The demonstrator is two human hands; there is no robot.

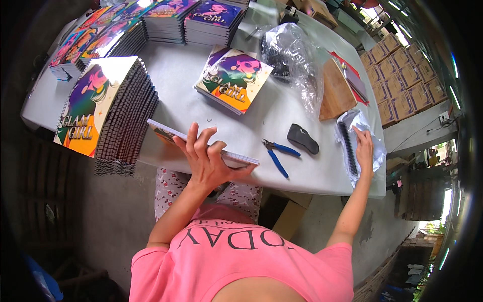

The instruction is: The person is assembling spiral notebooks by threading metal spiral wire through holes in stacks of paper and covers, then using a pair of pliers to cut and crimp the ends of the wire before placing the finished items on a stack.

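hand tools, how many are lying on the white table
2: blue-handled metal pliers near the front edge, and a black curved plastic tool just right of them. More may be hidden under the clear plastic bags.

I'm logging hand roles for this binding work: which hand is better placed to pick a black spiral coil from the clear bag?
Right. The right hand already rests on the clear bag of black coils, while the left hand is occupied gripping the unbound notebook at the table edge.

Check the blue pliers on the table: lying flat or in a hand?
Lying flat. The blue pliers rest on the table, apart from both hands.
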